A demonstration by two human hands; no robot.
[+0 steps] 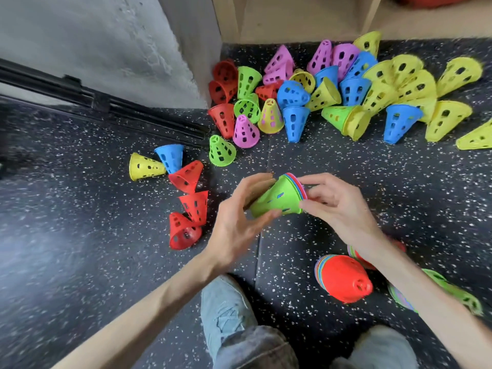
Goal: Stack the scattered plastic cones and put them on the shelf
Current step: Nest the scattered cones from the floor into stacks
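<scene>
At the centre of the frame the person holds a nested stack of cones (282, 196) on its side, green outermost, with rims of red, blue and pink showing at its wide end. The left hand (241, 219) curls round the narrow end, thumb below and fingers over the top; the right hand (336, 206) pinches the layered rims between thumb and fingertips, apparently squaring them up. To do this step well, I judge the rims should be pressed evenly all round so the cones seat fully and none sits cocked, while the left hand steadies the tip rather than squeezing the thin, perforated walls. The loose cones (346, 94) still lie in a thick scatter across the upper middle and upper right of the frame, yellow, blue, pink, green and red, with a smaller group of red, blue and yellow ones (186, 198) at centre left. A finished stack topped in red (346, 279) lies on the speckled floor (332, 161) at lower right, with another green-topped stack (452, 291) partly hidden under the right forearm. The wooden shelf (298, 20) stands at the top edge, beyond the pile, so much gathering remains before anything goes up there.
</scene>
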